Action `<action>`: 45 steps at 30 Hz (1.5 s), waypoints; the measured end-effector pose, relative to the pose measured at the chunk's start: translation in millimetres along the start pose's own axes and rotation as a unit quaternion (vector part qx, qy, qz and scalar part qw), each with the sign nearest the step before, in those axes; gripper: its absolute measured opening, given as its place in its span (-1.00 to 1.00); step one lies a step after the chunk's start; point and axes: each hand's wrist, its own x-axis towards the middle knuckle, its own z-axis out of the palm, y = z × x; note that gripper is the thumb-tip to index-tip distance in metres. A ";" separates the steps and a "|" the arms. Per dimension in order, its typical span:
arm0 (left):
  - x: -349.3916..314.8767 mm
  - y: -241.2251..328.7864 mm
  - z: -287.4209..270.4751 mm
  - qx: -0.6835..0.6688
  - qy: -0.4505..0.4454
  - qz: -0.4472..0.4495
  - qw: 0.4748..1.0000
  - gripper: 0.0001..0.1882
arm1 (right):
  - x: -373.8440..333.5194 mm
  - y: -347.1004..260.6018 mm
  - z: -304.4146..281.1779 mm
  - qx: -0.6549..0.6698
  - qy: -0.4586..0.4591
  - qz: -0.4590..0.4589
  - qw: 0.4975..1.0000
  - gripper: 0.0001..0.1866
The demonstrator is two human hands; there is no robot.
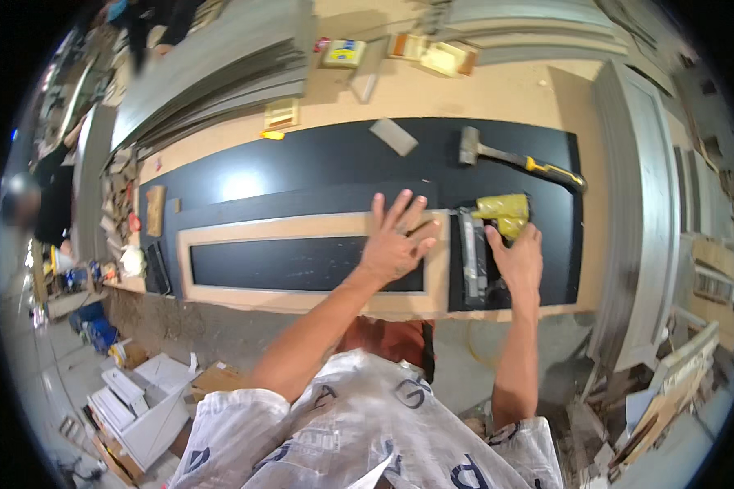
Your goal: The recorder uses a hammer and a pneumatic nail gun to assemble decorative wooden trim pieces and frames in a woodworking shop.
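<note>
While the left hand [395, 248] (fingers spread) rests on the wooden frame [437, 277], the right hand [519, 257] grips a yellow nail gun [501, 207] beside it.

The bench [575, 106] has a light tan top, and a large black panel [334, 151] covers much of its nearer part. A pale rectangular frame [318, 224] lies on the panel along the near edge. Farther back on the panel lie a small grey plate [394, 137] and a hammer [530, 161] with a black-and-yellow handle. A short wooden offcut [155, 210] is at the panel's left end. Behind it, the bench carries stacked grey boards [220, 61] and a yellow-and-white packet [344, 54].
</note>
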 end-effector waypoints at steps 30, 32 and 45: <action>-331.8 -322.4 -288.3 0.088 0.022 -0.179 0.980 -0.29 | -328.7 -16.1 55.1 0.515 0.233 0.257 0.784 -0.79; -367.9 -343.7 -315.1 0.074 -0.052 -0.176 0.980 -0.16 | -368.6 -80.3 92.9 0.476 0.242 0.258 0.805 -0.78; -382.6 -367.7 -295.7 -0.084 -0.123 -0.140 0.979 0.06 | -528.9 -299.7 263.0 0.130 0.114 -0.037 0.984 -0.34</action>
